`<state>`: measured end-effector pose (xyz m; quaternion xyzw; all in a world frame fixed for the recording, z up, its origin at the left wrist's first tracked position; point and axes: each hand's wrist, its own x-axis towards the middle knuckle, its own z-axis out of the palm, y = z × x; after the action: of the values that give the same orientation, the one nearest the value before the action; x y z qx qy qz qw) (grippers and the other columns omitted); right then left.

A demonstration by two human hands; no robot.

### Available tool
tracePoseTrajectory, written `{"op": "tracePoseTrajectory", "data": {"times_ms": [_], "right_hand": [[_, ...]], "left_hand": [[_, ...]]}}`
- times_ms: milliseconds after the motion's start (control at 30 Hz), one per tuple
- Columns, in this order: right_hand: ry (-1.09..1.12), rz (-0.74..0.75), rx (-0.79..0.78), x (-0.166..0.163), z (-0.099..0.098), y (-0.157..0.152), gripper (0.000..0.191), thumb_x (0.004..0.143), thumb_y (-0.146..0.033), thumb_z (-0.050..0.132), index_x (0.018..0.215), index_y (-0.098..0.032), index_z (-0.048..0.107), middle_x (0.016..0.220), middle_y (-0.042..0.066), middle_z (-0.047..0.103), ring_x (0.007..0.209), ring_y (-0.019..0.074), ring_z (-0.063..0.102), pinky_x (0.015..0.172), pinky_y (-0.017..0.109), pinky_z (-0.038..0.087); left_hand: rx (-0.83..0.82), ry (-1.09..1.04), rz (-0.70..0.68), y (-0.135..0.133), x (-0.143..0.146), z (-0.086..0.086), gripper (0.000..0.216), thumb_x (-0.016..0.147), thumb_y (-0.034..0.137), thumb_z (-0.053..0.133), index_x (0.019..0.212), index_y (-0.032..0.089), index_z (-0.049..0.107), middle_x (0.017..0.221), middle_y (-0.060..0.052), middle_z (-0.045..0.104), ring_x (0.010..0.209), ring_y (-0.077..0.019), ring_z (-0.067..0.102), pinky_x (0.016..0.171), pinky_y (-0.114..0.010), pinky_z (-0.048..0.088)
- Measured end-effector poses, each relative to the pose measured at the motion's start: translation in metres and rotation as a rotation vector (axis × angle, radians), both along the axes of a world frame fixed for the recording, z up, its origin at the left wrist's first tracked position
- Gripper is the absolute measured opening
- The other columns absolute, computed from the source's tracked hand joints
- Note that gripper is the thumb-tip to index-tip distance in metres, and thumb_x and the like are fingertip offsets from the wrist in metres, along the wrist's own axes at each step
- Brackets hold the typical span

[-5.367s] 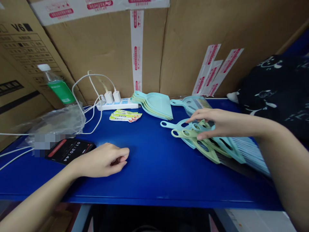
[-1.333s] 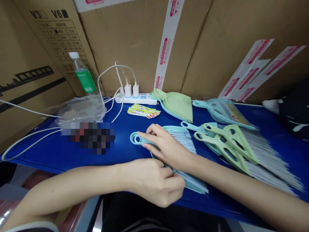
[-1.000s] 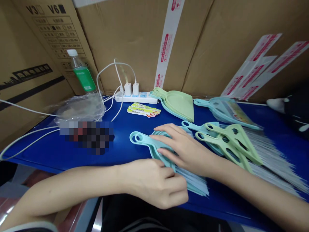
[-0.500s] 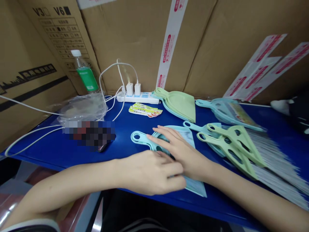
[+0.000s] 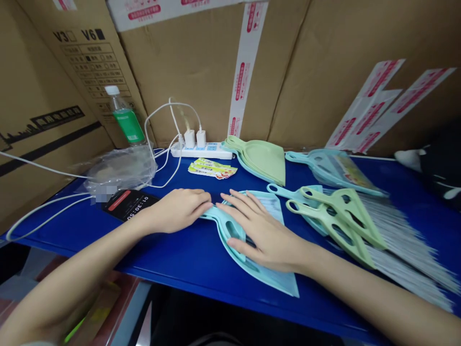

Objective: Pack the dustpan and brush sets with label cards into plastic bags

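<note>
A light blue hand brush lying in a matching dustpan (image 5: 230,229) rests on the blue table (image 5: 169,250) in front of me. My left hand (image 5: 178,209) is closed over the end of its handle. My right hand (image 5: 261,231) lies flat on the brush body with fingers stretched and spread. Just right of it is a pile of green and blue brushes (image 5: 338,214) with pale bristles fanning to the right.
A stack of green dustpans (image 5: 264,158) and a blue dustpan with a label (image 5: 334,166) lie behind. Printed labels (image 5: 212,168), a power strip with chargers (image 5: 201,150), a phone (image 5: 129,204), a plastic bag (image 5: 118,168) and a bottle (image 5: 124,117) sit left. Cardboard boxes wall the back.
My left hand has moved from beside my right wrist up to the handle end. The brush and dustpan have swung slightly. My right hand stays flat on them.
</note>
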<state>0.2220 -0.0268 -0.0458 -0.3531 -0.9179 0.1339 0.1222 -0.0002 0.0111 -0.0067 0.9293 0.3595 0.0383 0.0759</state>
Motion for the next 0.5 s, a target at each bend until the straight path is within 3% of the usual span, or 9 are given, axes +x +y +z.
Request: {"op": "tracePoseTrajectory", "data": {"times_ms": [133, 267, 367, 500], "right_hand": [[0.0, 0.003, -0.002, 0.002, -0.002, 0.0, 0.065, 0.097, -0.052, 0.04, 0.152, -0.019, 0.032, 0.159, 0.018, 0.028, 0.148, 0.0347, 0.011, 0.113, 0.066, 0.018], [-0.009, -0.003, 0.03, 0.006, -0.004, -0.001, 0.065, 0.097, -0.052, 0.039, 0.154, -0.023, 0.028, 0.159, 0.017, 0.027, 0.148, 0.0351, 0.01, 0.113, 0.067, 0.018], [-0.024, -0.004, 0.057, 0.007, -0.005, -0.001, 0.065, 0.098, -0.051, 0.038, 0.155, -0.023, 0.025, 0.159, 0.019, 0.026, 0.148, 0.0356, 0.011, 0.112, 0.066, 0.018], [-0.037, 0.014, 0.089, 0.009, -0.005, -0.001, 0.063, 0.099, -0.05, 0.035, 0.155, -0.023, 0.025, 0.159, 0.02, 0.026, 0.147, 0.0369, 0.014, 0.111, 0.067, 0.021]], "left_hand": [[-0.229, -0.297, 0.064, 0.0, 0.001, -0.01, 0.032, 0.098, 0.028, 0.033, 0.077, 0.017, 0.054, 0.069, 0.003, 0.054, 0.063, -0.0119, 0.052, 0.063, -0.025, 0.042], [-0.647, -0.521, 0.162, 0.001, 0.003, -0.021, 0.03, 0.096, 0.041, 0.041, 0.09, 0.016, 0.055, 0.058, 0.008, 0.047, 0.045, -0.0078, 0.045, 0.047, -0.02, 0.039], [-0.927, -0.697, 0.195, 0.002, 0.004, -0.027, 0.032, 0.093, 0.048, 0.05, 0.097, 0.016, 0.051, 0.052, 0.008, 0.052, 0.041, -0.0086, 0.05, 0.042, -0.019, 0.04], [-1.066, -0.809, 0.198, 0.0, 0.005, -0.029, 0.031, 0.09, 0.044, 0.059, 0.096, 0.014, 0.053, 0.054, 0.004, 0.06, 0.046, -0.0092, 0.057, 0.045, -0.019, 0.046]]}}
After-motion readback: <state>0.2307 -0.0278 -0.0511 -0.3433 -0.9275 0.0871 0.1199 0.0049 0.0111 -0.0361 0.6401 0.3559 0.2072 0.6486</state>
